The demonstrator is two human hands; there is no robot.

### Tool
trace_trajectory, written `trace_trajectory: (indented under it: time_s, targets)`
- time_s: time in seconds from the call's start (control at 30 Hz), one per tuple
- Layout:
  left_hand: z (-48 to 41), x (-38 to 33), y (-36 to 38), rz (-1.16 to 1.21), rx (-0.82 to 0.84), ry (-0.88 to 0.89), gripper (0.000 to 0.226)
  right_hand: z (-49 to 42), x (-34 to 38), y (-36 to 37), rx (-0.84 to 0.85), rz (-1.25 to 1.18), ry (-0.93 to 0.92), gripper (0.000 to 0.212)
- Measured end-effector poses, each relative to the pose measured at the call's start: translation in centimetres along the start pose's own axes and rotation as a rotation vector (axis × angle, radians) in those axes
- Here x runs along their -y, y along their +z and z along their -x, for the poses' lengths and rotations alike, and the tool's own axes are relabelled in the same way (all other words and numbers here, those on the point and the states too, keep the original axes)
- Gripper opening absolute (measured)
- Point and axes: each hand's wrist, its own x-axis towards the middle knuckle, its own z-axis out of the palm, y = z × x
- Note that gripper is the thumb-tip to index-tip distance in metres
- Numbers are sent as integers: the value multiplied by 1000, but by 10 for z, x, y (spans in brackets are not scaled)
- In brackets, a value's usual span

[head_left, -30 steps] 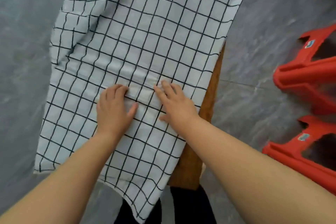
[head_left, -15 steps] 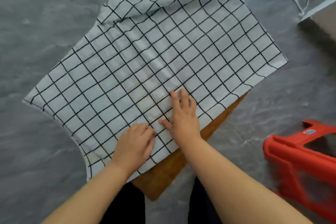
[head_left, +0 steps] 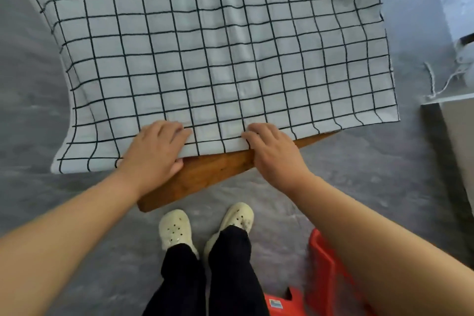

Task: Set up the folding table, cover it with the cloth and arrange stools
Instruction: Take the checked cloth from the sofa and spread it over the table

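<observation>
Hands have been shifted from mid-cloth to the near hem. Cloth (head_left: 218, 59) is spread over the table (head_left: 205, 177), flatter than a second ago, but it sits skewed: a wedge of bare wood is left exposed along the near edge. Left hand (head_left: 154, 151) is pinched on the hem, fingers on top and thumb below. Right hand (head_left: 275, 154) is laid on the hem with fingers bent; pinching or only pressing cannot be told. The hem likely needs to be pulled nearer and squared. A red stool (head_left: 325, 277) is not yet placed.
</observation>
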Motion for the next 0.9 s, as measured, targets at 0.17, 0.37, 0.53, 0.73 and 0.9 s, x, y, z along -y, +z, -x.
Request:
trace_trajectory:
  time_s: [0.17,0.37,0.53,0.73,0.9]
  targets:
    - [10,8,-3,29,-96,148,56,-9,-2,-2,-12,51,-5,47]
    - [34,21,-5,87,-136,49,50,0,-2,-4,-55,-15,4,40]
    - [40,25,0,142,-158,15,41,4,-3,-2,-89,-13,-10,34]
    - [48,24,-3,208,-247,-51,35,0,-2,4,-261,79,-2,35]
    - [55,16,-10,227,-300,-90,33,2,-6,2,-344,110,28,38]
